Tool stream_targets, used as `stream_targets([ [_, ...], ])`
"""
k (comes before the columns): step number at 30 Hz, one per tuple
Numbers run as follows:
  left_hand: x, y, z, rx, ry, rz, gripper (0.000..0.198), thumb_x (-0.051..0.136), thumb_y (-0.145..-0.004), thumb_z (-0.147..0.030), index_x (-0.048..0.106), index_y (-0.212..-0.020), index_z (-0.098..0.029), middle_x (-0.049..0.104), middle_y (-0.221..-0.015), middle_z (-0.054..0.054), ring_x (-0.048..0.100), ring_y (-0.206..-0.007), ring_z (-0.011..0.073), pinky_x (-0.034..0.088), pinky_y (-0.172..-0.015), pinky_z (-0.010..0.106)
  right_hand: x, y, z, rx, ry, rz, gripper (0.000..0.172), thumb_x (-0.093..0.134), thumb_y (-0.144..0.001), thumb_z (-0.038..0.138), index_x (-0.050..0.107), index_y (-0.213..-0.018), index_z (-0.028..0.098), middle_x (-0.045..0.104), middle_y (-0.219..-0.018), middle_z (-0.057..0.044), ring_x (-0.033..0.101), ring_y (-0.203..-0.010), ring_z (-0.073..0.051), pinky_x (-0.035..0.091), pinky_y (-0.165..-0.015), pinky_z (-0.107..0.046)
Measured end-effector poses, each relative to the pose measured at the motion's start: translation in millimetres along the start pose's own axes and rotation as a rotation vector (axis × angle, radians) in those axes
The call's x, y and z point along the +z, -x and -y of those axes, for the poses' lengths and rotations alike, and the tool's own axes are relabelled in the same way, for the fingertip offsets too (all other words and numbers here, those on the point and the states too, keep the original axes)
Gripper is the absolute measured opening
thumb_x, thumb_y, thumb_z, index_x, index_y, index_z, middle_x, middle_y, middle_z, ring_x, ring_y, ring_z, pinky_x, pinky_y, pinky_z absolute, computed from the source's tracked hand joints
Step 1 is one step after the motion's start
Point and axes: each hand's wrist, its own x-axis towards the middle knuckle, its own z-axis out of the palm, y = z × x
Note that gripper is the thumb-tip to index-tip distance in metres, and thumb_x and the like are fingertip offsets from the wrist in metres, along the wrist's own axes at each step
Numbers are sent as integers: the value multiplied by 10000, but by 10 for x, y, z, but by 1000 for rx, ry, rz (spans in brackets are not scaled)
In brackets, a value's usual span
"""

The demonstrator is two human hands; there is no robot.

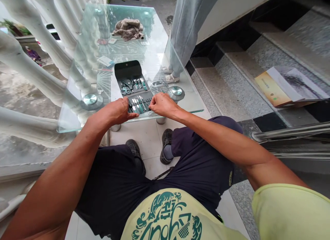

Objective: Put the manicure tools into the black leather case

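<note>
An open black case (127,71) lies on the glass table (90,73). Several slim metal tools (139,103) sit in loops along its near half, and scissors (125,91) and clippers (139,84) are in the far half. My left hand (121,110) rests on the case's near left corner, thumb stretched along the near edge, the other fingers bent over the left side. At the right edge, my right hand (162,105) pinches the end of a thin tool beside the row of tools.
A crumpled cloth (129,29) and a card (105,61) are on the table. A person's grey-clad leg (187,30) stands beyond its right side. White balusters (38,66) line the left; stairs (227,68) with a cardboard box (273,88) are right.
</note>
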Motion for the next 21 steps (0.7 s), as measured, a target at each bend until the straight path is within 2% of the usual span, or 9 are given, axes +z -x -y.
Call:
stream_targets([
  [3, 18, -14, 4, -4, -27, 0, 675, 761, -1035, -597, 623, -1515, -142, 796, -1383, 224, 799, -1210, 395, 572, -947, 389, 45, -9, 19, -16, 17, -57, 216, 652, -994, 147, 850, -907, 154, 847, -971, -154, 779, -966, -276, 477, -780, -326],
  [8, 44, -28, 32, -10, -22, -9, 701, 763, -1017, -636, 628, -1502, -148, 765, -1439, 249, 788, -1249, 431, 579, -967, 413, 108, -62, 100, -8, 82, -93, 244, 633, -1030, 169, 869, -1080, 133, 852, -1053, -182, 785, -1030, -309, 494, -824, -337],
  [13, 61, -44, 69, 20, -52, 6, 704, 730, -1035, -657, 621, -1490, -131, 762, -1429, 256, 787, -1247, 411, 574, -965, 396, 107, -111, 152, 5, 112, -111, 267, 612, -1049, 167, 852, -1161, 136, 854, -1168, -205, 789, -1106, -335, 511, -883, -354],
  [18, 39, -31, 53, 28, -69, 3, 695, 728, -1043, -652, 617, -1505, -146, 770, -1433, 237, 782, -1253, 392, 581, -951, 381, 114, 114, 12, 4, 176, -142, 321, 620, -1138, 394, 812, -1224, 151, 838, -1251, -199, 770, -1180, -356, 520, -936, -385],
  [21, -5, -6, 29, 11, -50, 19, 699, 744, -1035, -655, 615, -1523, -172, 793, -1417, 202, 792, -1240, 370, 584, -919, 354, 153, 288, -114, -21, 207, -126, 311, 624, -1146, 417, 788, -1209, 161, 834, -1240, -175, 769, -1145, -335, 504, -912, -376],
])
